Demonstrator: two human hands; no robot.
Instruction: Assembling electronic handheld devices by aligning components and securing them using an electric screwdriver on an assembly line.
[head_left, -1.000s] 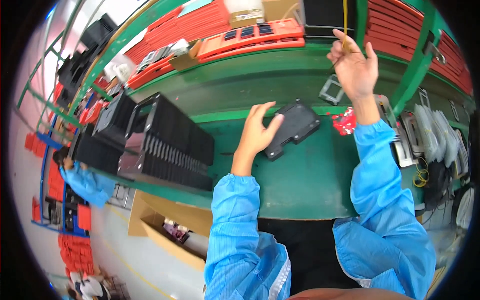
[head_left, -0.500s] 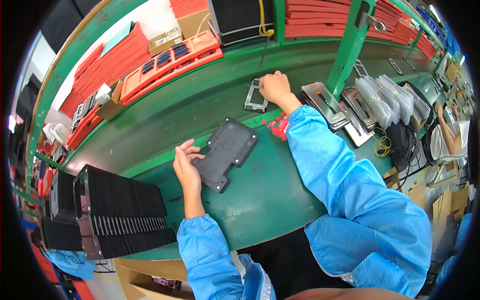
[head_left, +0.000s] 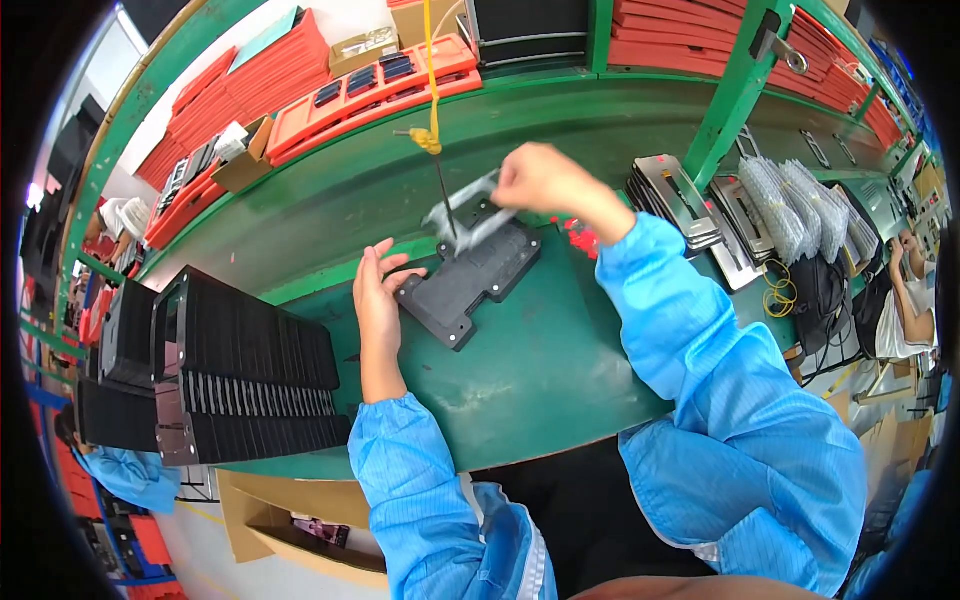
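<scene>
My right hand [head_left: 545, 180] pinches a light grey metal frame [head_left: 470, 235] by its right end. The frame is tilted and blurred by motion, above the far part of a black fixture block [head_left: 470, 285] with silver studs at its corners. On the green bench, the block lies at a slant. My left hand [head_left: 378, 290] is beside the block's left corner, fingers stretched apart and gripping nothing; the fingertips are close to that corner, and I cannot tell if they touch. A thin dark rod [head_left: 443, 185] on a yellow cord [head_left: 431, 80] hangs in front of the frame.
Black slotted racks [head_left: 255, 350] stand at the left. Small red pieces [head_left: 580, 238] lie right of the block. Farther right are stacked metal plates [head_left: 675, 205], bubble-wrap packs [head_left: 785, 205] and a green post [head_left: 735, 100]. Red trays [head_left: 375, 85] line the shelf behind.
My right hand has picked up the grey frame from the bench and carried it left over the black block. My left hand stays beside the block.
</scene>
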